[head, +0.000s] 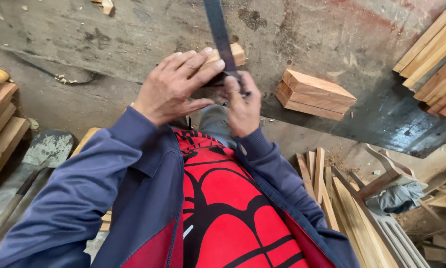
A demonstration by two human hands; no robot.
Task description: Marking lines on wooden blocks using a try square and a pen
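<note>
below the red shirt (223,213), a wood block (228,54) is pinned by the left hand (171,87) so a metal ruler (218,34), pinched by the right hand (243,104), is kept flush.

Stacked wooden blocks (315,93) are sitting on the stained workbench (133,34). Thin wooden strips (327,193) are leaning below it, and planks (434,54) are lying at the right.

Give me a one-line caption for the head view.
Left hand presses a small wood block under a dark metal ruler while the right hand marks beside it, near stacked wood pieces.
</note>
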